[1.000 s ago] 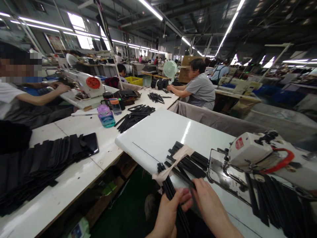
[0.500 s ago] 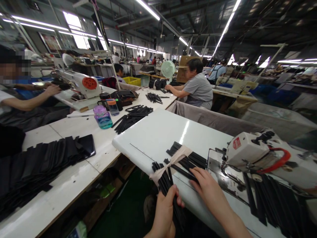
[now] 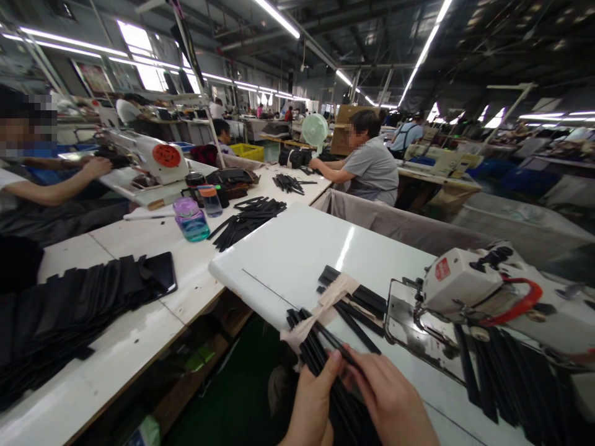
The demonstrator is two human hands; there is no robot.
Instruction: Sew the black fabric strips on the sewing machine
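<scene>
At the near edge of the white sewing table [image 3: 297, 248], my left hand [image 3: 312, 404] is closed around a bundle of black strips [image 3: 310, 342]. My right hand [image 3: 387, 399] sits just right of it, fingers pinched on the same strips beside the left thumb. A beige cloth tie [image 3: 325, 303] lies across more black strips [image 3: 360, 297] fanned out on the table ahead of my hands.
A white sewing machine [image 3: 469, 282] with a red part stands at the right, black strips [image 3: 515, 378] piled below it. On the left bench lie stacked black pieces [image 3: 69, 310], a phone [image 3: 162, 272], a water bottle [image 3: 190, 218] and more strips [image 3: 246, 220]. Other people sew at nearby tables.
My right hand drew back from the strips on the table and joined the left hand on the held bundle. The strips under the cloth tie shifted slightly.
</scene>
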